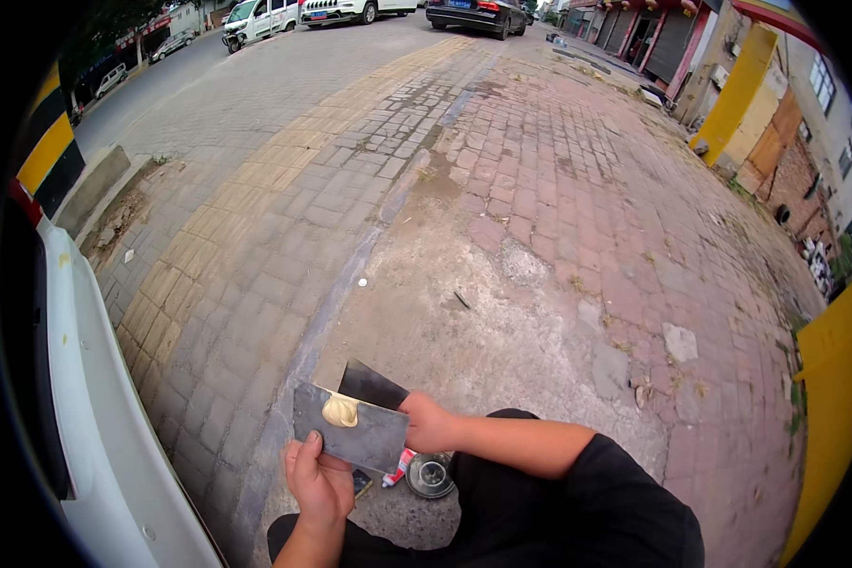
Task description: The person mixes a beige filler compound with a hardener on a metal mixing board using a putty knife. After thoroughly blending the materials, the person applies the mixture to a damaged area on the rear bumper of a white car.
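My left hand (pixel 317 481) grips the lower left of a flat grey plate (pixel 364 440), which carries a cream blob of paste (pixel 341 410) along its upper edge. My right hand (pixel 426 423) holds a dark, flat spreader blade (pixel 360 377) just behind the plate, partly hidden by it. Below my hands, a red-and-white tube (pixel 398 470) and a round metal tin (pixel 431 475) lie on the ground, with a small dark item (pixel 361 481) beside the plate's lower edge, partly covered.
A white vehicle panel with paste spots (pixel 109 398) is close at my left. A yellow post (pixel 824 398) stands at right. The paved sidewalk (pixel 540 170) stretches ahead to parked cars (pixel 478 14) and shopfronts (pixel 625 43). A striped pillar (pixel 47 156) is at upper left.
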A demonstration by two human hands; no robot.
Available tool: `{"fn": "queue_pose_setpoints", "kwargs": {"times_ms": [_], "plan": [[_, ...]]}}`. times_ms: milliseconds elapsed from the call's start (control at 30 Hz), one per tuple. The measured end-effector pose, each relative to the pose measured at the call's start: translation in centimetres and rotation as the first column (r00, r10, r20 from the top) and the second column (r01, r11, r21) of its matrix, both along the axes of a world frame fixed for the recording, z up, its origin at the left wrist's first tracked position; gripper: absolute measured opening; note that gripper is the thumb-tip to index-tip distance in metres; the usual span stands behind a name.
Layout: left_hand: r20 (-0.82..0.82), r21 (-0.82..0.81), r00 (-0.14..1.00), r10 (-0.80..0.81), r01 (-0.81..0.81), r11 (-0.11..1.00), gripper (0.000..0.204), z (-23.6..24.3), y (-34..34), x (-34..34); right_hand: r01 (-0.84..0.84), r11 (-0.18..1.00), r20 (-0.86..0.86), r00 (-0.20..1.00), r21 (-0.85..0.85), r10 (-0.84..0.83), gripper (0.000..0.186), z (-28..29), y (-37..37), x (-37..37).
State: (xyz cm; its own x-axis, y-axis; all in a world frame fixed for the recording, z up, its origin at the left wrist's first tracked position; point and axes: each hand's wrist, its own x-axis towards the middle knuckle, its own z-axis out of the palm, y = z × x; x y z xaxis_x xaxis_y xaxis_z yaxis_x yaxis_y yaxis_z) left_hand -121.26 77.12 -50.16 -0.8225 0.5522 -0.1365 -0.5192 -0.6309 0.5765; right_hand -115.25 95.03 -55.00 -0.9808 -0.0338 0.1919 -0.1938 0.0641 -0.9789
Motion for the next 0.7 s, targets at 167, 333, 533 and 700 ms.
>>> {"fn": "queue_pose_setpoints", "kwargs": {"times_ms": [167, 333, 533, 700], "plan": [[0.004, -0.002, 0.997, -0.083, 0.083, 0.997, 0.022, 0.5, 0.9, 0.9, -0.045, 0.978, -0.096, 0.993, 0.203, 0.065, 0.048, -0.8, -1.4, 1.3], [-0.036, 0.009, 0.999, -0.008, 0.009, 1.000, 0.023, 0.9, -0.1, 0.4, -0.076, 0.997, 0.032, 0.997, 0.031, 0.075, 0.041, 0.5, -2.3, 0.8], [0.083, -0.001, 0.974, -0.212, 0.213, 0.977, 0.026, -1.1, 0.0, 0.6, 0.075, 0.688, 0.179, 0.980, -0.722, 0.082, 0.026, -1.1, 2.0, -1.6], [0.121, 0.045, 0.925, -0.361, 0.358, 0.933, 0.028, -2.2, 0.2, 1.4, 0.186, 0.522, 0.305, 0.940, -0.833, 0.152, 0.036, 0.0, 1.3, 1.1]]}}
